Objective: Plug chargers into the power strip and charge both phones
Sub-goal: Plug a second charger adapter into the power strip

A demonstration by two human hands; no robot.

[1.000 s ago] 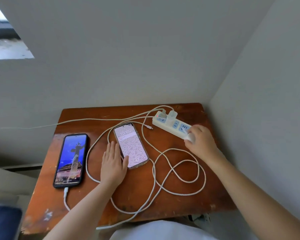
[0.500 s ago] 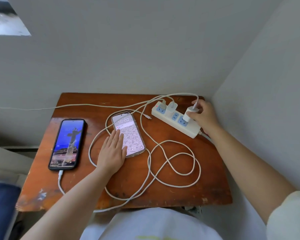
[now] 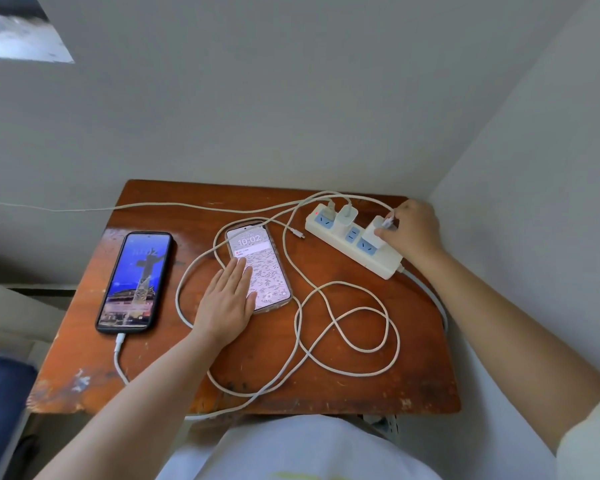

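Note:
A white power strip [image 3: 385, 259] lies at the table's back right. My right hand [image 3: 411, 230] grips a white charger [image 3: 376, 233] that stands on a socket of the strip. Another white charger [image 3: 347, 215] is plugged in further left on the strip. A black phone [image 3: 136, 280] with a lit screen lies at the left, a white cable [image 3: 119, 348] in its bottom port. A clear-cased phone [image 3: 260, 265] with a lit screen lies in the middle. My left hand [image 3: 227, 303] rests flat on its lower left corner. A loose cable end [image 3: 298, 234] lies beside that phone.
The small wooden table [image 3: 326, 386] stands in a corner, with walls behind and to the right. White cables [image 3: 343, 341] loop over its middle and front. One cable [image 3: 66, 208] runs off to the left. A blue object [image 3: 0, 393] sits at the lower left.
My right hand moved from the strip's near end to its far side, now holding a white charger on a socket. My left hand slid slightly onto the clear-cased phone.

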